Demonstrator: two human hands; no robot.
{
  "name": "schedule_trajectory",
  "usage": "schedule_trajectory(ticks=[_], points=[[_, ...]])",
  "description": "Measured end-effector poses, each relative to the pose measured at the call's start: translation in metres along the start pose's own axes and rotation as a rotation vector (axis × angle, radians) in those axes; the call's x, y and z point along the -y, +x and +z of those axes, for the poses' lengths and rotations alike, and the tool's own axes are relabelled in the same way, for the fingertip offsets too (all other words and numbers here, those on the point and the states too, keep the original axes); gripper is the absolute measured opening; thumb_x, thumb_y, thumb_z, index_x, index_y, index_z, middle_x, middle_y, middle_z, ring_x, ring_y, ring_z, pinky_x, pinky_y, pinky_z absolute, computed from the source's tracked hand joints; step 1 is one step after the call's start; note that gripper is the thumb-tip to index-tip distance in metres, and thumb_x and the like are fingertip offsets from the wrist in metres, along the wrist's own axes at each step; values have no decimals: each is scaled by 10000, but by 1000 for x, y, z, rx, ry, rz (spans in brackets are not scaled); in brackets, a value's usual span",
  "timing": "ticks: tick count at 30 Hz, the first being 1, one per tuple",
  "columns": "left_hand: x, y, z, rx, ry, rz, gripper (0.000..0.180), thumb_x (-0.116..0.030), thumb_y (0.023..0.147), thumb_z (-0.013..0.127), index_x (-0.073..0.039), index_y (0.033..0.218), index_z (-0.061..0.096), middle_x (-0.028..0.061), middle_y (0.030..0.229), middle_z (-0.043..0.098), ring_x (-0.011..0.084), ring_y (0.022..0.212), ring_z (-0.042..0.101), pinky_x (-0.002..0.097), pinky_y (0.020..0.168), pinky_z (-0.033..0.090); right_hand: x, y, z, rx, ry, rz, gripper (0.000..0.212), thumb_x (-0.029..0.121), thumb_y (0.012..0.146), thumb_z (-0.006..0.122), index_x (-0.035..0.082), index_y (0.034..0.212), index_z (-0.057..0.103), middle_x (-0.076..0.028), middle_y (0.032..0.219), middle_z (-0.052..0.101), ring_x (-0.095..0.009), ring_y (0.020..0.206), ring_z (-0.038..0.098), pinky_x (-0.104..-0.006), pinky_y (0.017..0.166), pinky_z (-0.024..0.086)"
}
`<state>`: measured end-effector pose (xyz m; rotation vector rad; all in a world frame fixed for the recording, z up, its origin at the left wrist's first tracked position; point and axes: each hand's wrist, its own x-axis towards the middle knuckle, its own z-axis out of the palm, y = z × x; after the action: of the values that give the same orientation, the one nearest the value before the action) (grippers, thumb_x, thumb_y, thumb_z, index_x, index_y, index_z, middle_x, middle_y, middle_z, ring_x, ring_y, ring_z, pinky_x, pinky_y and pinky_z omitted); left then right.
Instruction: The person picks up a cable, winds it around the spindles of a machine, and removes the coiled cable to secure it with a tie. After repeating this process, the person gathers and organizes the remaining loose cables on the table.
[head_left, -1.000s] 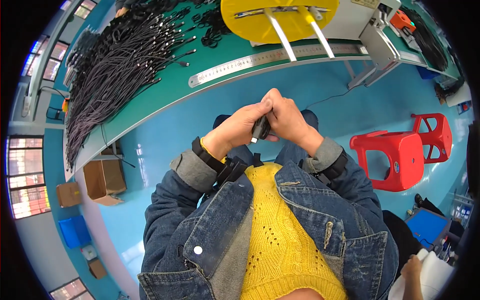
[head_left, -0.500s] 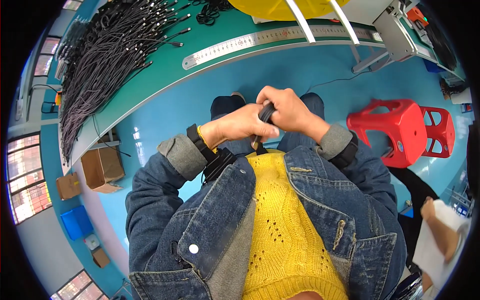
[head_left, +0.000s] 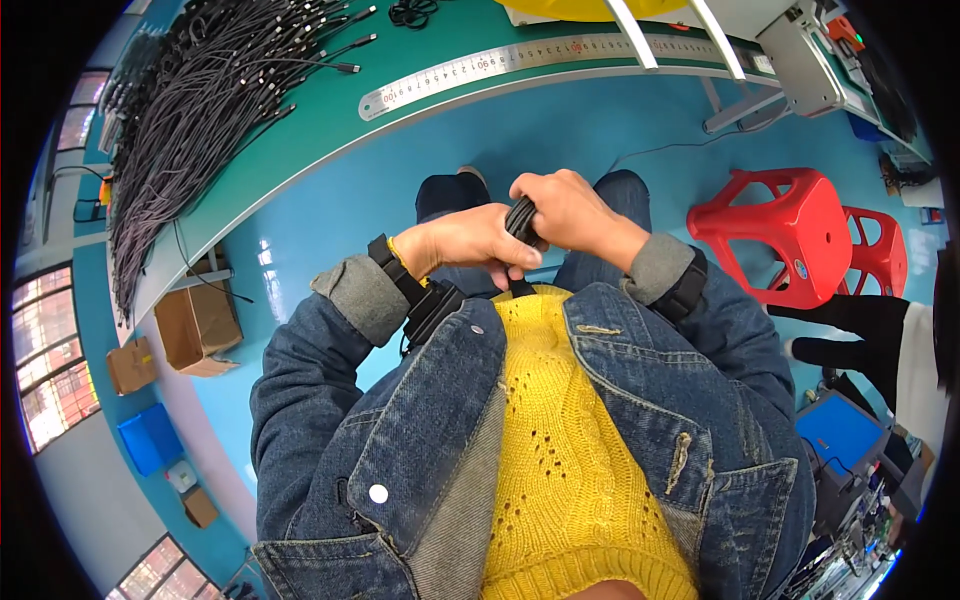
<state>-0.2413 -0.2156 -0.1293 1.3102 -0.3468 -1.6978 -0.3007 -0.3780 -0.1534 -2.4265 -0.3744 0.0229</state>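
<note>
A small coil of black cable [head_left: 519,216] is gripped between my two hands, above my knees and in front of my yellow sweater. My left hand [head_left: 472,238] is closed on the coil's lower left side, its thumb laid along it. From the other side my right hand [head_left: 572,208] wraps its bent fingers round the upper part of the coil. A short dark piece shows under my left fingers; I cannot tell if it belongs to the cable. A large heap of similar dark cables [head_left: 200,130] with plug ends lies on the green table [head_left: 330,125].
A steel ruler [head_left: 480,66] lies along the table's near edge, beside white metal bars [head_left: 632,35] and a yellow round thing [head_left: 570,8]. Red stools [head_left: 790,235] stand to the right. Cardboard boxes [head_left: 200,325] and a blue bin [head_left: 152,440] are at the left.
My hands have shifted slightly on the coil, which now shows more of its loops. At the right, a person's hand and forearm have left the view; a blue screen now shows there.
</note>
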Motion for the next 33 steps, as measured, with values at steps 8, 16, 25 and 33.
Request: schedule_trajectory(ticks=[8, 16, 25, 33], points=[[19, 1, -14, 22, 69, 24, 238, -237, 827, 629, -24, 922, 582, 16, 698, 550, 77, 543, 552, 212, 491, 493, 9, 1, 7, -32, -125, -26, 134, 98, 636, 613, 15, 722, 552, -165, 626, 604, -312, 619, 621, -402, 536, 480], [12, 8, -18, -14, -57, -120, 176, -205, 836, 601, -38, 860, 553, 4, 626, 517, 62, 482, 463, 193, 411, 369, 11, 16, 5, 64, -166, 9, 110, 105, 651, 592, 16, 706, 558, -189, 646, 599, -333, 625, 617, -414, 542, 482], [32, 6, -12, -121, -123, 33, 107, -134, 801, 619, -61, 783, 542, -20, 589, 459, 60, 458, 409, 209, 378, 307, 7, 19, 19, -24, -202, -114, 109, 118, 673, 563, 16, 707, 541, -162, 597, 588, -311, 575, 614, -400, 493, 481], [15, -23, -19, -220, -122, 220, 99, -63, 782, 600, -63, 829, 512, -18, 627, 422, 69, 492, 368, 216, 406, 267, 41, 58, -5, -88, -478, -435, 122, 150, 711, 563, 54, 771, 517, -67, 532, 529, -245, 519, 593, -344, 416, 443]])
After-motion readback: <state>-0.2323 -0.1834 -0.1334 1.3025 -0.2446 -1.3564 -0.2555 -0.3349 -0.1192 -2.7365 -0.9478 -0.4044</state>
